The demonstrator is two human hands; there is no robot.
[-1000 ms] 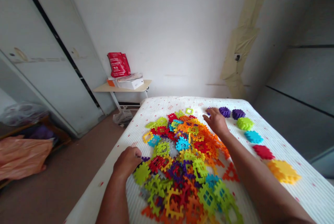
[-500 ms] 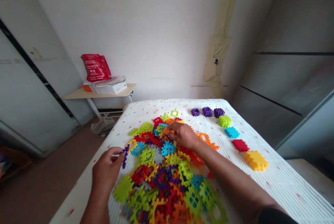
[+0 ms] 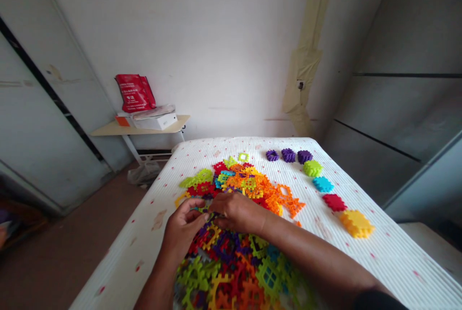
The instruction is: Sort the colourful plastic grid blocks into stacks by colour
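Note:
My left hand point(image 3: 184, 226) and my right hand point(image 3: 240, 213) have come together over a heap of interlocking plastic building tiles point(image 3: 224, 286) with toothed edges. The fingers of my left hand are closed, with the purple tile seen in it earlier now mostly hidden between the hands. My right hand is closed too, its fingers curled down towards my left fingertips; what it grips is covered. Around them lie green, red, yellow, blue and orange tiles, many with cut-out shapes, such as a green window tile point(image 3: 269, 275).
Along the right side of the white bedspread point(image 3: 382, 271) runs a row of tile stacks: several purple stacks point(image 3: 288, 155), a green stack point(image 3: 312, 168), blue tiles point(image 3: 323, 184), red tiles point(image 3: 334, 202) and a yellow stack point(image 3: 356, 224). A side table point(image 3: 140, 129) holds a red bag point(image 3: 135, 93).
My left hand has moved right and inward over the heap, taking the purple tile with it. My right hand has drawn back from the heap's far part to meet it.

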